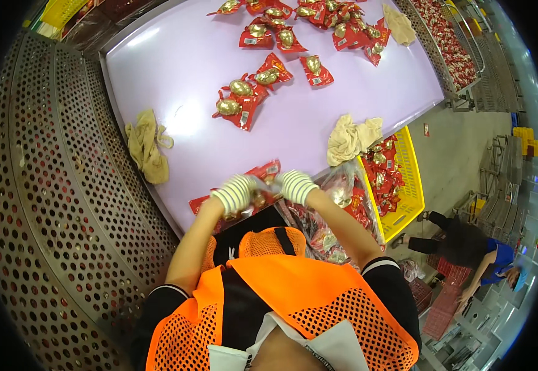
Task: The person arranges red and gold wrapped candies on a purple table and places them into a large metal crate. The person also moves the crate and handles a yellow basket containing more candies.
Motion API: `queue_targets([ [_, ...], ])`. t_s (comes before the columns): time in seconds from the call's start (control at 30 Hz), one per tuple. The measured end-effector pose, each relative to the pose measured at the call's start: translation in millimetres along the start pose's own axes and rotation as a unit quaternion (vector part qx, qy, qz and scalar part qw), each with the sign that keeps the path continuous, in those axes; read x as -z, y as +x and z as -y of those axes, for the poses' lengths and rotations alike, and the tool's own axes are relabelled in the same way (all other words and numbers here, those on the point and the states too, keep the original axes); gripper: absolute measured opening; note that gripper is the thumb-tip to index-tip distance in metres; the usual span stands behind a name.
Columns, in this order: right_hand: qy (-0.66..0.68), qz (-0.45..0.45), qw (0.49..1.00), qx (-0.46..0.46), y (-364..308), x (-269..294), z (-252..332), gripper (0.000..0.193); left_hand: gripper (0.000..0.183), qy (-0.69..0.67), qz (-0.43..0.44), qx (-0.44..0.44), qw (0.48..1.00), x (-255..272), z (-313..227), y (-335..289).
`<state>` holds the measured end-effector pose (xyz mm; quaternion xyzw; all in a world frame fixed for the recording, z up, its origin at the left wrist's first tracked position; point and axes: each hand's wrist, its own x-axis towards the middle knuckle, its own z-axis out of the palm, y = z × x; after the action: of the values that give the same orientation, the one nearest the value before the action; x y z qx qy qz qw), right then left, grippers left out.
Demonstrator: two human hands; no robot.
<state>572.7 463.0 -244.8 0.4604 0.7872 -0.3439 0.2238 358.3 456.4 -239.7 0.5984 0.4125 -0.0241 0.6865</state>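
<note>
Both my hands wear white gloves with dark stripes and are at the table's near edge. My left hand (237,193) is over red packets with gold, egg-shaped contents; one red packet (264,169) lies just beyond the hands. A little to the right, my right hand (295,187) points inward toward the same packets. Motion smears the fingers of both hands, so their grip does not show. Farther off on the pale lilac table (182,80) lie more red packets (241,102) with gold contents, several of them bunched at the far side.
Beige cloths lie at the table's left edge (148,145) and right corner (352,139). A yellow crate (410,182) of red packets stands at right, beside a clear plastic bag (324,222). Perforated metal panels (52,173) curve along the left. A co-worker (485,256) bends near red crates.
</note>
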Motion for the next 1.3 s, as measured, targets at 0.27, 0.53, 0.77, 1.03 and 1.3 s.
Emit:
queue_targets([
  [0.27, 0.195, -0.381, 0.838, -0.339, 129.5, 177.7, -178.1, 0.056, 0.061, 0.323, -0.446, 0.080, 0.831, 135.4, -30.5, 85.2],
  [0.53, -0.081, -0.339, 0.917, -0.192, 146.1, 146.5, -125.2, 0.035, 0.030, 0.302, -0.451, 0.202, 0.815, 97.0, 12.9, 14.7],
  [0.77, 0.098, -0.379, 0.920, -0.002, 54.2, 91.8, -123.4, 0.032, 0.023, -0.160, -0.558, -0.027, 0.814, -4.2, -18.6, 33.7],
  [1.03, 0.095, -0.261, 0.939, 0.201, -12.3, -6.9, -92.0, 0.028, 0.035, 0.058, -0.480, -0.079, 0.872, -65.6, -18.2, 60.8],
  [1.3, 0.074, -0.200, 0.968, 0.132, -32.0, -3.3, -25.5, 0.061, 0.070, 0.268, -0.508, 0.136, 0.807, -92.3, 60.7, -97.6],
])
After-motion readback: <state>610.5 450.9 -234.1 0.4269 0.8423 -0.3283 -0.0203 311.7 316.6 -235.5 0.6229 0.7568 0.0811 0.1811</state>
